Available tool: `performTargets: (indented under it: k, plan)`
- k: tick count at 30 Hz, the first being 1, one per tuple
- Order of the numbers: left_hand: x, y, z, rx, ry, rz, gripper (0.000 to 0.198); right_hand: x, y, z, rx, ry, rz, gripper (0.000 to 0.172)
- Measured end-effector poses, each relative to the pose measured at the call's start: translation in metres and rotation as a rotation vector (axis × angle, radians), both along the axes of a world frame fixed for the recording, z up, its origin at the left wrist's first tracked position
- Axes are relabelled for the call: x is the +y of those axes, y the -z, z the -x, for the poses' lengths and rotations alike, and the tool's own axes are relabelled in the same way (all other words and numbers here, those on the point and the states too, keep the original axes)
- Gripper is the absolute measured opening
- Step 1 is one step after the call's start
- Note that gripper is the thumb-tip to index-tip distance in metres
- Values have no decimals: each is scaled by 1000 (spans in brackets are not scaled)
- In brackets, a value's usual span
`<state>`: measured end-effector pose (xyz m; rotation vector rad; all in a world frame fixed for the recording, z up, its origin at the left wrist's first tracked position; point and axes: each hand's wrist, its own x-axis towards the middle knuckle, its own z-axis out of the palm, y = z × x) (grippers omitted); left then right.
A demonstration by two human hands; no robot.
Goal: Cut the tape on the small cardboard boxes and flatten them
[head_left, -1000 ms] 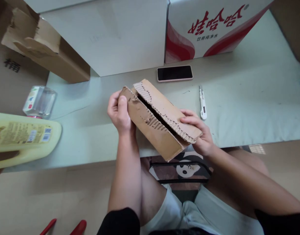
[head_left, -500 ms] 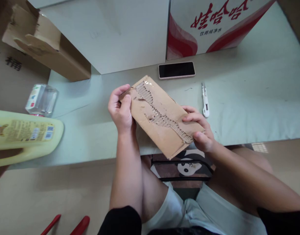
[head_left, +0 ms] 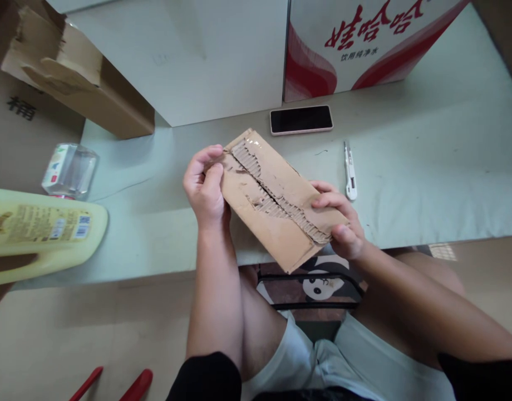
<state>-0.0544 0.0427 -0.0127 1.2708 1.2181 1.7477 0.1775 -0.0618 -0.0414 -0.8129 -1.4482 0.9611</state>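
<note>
Between my hands is a flat brown cardboard box (head_left: 276, 167), held tilted above the table's near edge. Torn paper and bare corrugation run along its middle, with a dark slit between the two flaps. My left hand (head_left: 206, 181) grips the upper left corner, thumb on top and fingers curled at the edge. At the lower right end my right hand (head_left: 341, 214) is closed on the box, thumb and fingers on either side of the corner. A white utility knife (head_left: 350, 175) lies on the table just beyond my right hand.
A phone (head_left: 301, 120) lies beyond the box, before a white carton (head_left: 181, 61) and a red-and-white carton (head_left: 364, 50). On the left are an open cardboard box (head_left: 114, 100), a clear bottle (head_left: 72, 170) and a yellow jug (head_left: 51, 234). Green cloth covers the table (head_left: 427, 178).
The slit along the middle of the cardboard box has opened wider and looks darker. My left hand has shifted very slightly left; my right hand stays about where it was.
</note>
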Motion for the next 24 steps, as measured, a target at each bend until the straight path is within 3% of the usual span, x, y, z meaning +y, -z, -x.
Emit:
performTargets:
  k: [7,12,19,24]
  plan:
    - [0,3,1,-6,47,-70,13,0,1,-1,-8,-2,22,38]
    - [-3,-2,2,136,43,-144,17,0,2,-3,-9,-19,-9,37]
    - [-7,-7,2,214,64,-133,37,1,0,-2,10,-19,-5,35]
    - [-8,-6,1,191,69,-96,32,0,0,-2,-9,0,24,37]
